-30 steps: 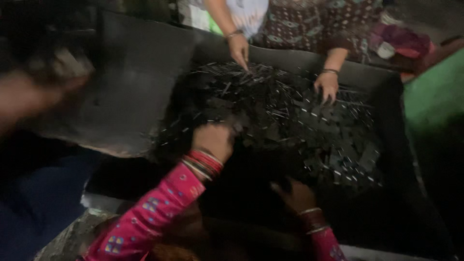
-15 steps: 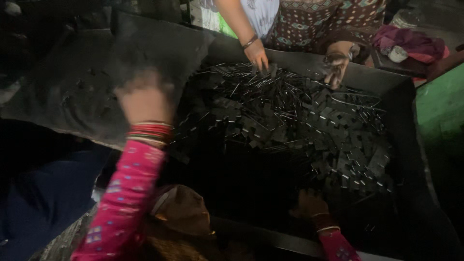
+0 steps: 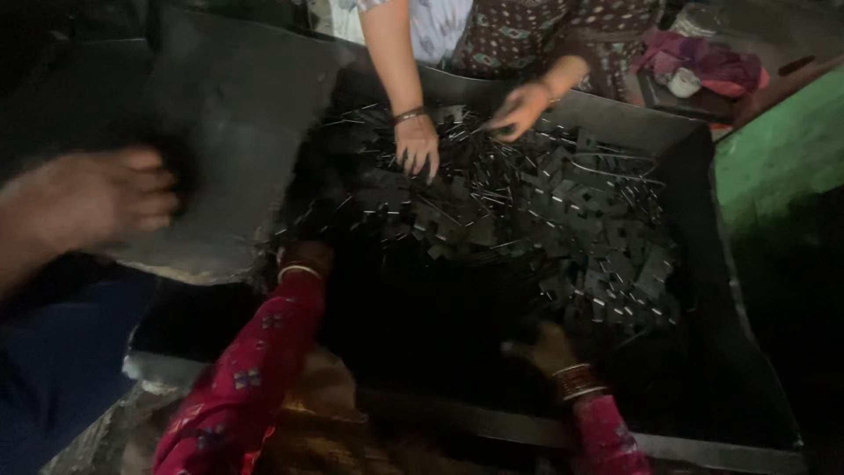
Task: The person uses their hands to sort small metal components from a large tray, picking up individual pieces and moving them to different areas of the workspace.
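Pink sleeves lead your two hands into the dark tray (image 3: 703, 290). Your right hand (image 3: 547, 345), at 5 o'clock, sinks into shadow; whether it grips anything I cannot tell. Your left hand (image 3: 303, 259), at 8 o'clock, is buried at the heap's edge, its grip hidden too. Black metal pieces (image 3: 527, 220) fill the tray toward 1 o'clock, so most sorting looks undone. Beyond, a co-worker's hands (image 3: 418, 145) pick through them.

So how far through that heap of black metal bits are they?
Little looks finished: the pile of dark metal pieces covers the far half of the black tray. The left hand and right hand reach into it, as do a co-worker's hands. The near floor shows bare.
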